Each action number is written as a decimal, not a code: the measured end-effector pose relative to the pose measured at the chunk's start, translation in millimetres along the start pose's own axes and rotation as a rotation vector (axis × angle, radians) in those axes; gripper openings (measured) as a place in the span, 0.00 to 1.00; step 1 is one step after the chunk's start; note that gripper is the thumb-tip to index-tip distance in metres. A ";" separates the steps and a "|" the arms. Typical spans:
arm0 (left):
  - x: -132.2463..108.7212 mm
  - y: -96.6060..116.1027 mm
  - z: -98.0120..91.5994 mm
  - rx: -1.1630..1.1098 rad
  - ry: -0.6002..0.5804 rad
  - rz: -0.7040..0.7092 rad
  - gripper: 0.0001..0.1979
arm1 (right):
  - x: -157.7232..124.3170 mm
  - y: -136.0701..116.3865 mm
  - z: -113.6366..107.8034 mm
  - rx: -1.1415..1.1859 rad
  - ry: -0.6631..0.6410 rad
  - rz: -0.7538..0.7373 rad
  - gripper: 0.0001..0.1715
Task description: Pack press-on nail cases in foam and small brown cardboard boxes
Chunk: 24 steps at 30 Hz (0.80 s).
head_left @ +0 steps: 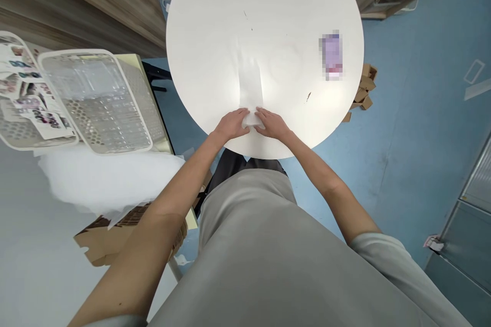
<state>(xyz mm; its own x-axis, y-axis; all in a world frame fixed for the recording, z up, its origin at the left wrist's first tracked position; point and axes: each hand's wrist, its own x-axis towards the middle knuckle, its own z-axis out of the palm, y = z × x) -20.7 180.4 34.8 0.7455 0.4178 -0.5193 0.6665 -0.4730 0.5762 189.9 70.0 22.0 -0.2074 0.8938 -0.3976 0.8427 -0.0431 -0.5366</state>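
Note:
A thin, whitish, sheet-like piece [251, 119] lies near the front edge of the round white table [207, 36]; its exact kind is hard to make out against the white top. My left hand [232, 125] has its left side between thumb and fingers. On the opposite side, my right hand [271, 123] pinches it the same way, and a small gap separates the two hands. A paler grey strip stretches from the piece toward the table's middle; whether it is shadow or material I cannot tell.
A pixelated purple item [332, 54] lies on the table's right. To the left stand a white basket [148, 130] of clear plastic boxes, a basket of printed cards [49, 122], a pile of white sheets [111, 176] and folded cardboard [111, 242]. Small cardboard boxes [364, 89] sit beyond the right edge.

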 end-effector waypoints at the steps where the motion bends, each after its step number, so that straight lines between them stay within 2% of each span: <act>1: 0.7 0.2 -3.1 -0.010 0.000 -0.009 0.37 | -0.1 -1.7 -3.6 0.000 -0.004 0.007 0.31; 6: 11.3 2.3 -14.0 -0.113 0.049 -0.078 0.28 | 6.0 -10.7 -22.3 0.023 -0.020 0.100 0.28; 11: 24.4 10.5 -14.2 -0.166 0.105 -0.261 0.19 | 23.3 -12.9 -27.8 0.086 -0.019 0.273 0.23; 15: 29.1 18.2 -10.3 -0.194 0.181 -0.441 0.19 | 36.7 -13.6 -21.9 0.153 0.058 0.363 0.21; 24: 46.4 25.4 -17.0 -0.224 0.160 -0.567 0.19 | 44.1 -12.7 -14.0 0.117 0.205 0.491 0.27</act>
<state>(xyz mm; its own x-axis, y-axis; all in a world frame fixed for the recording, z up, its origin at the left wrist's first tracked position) 30.9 200.9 36.1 0.2559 0.6751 -0.6919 0.9301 0.0230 0.3665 177.0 116.2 21.7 0.3074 0.8244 -0.4752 0.7527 -0.5162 -0.4085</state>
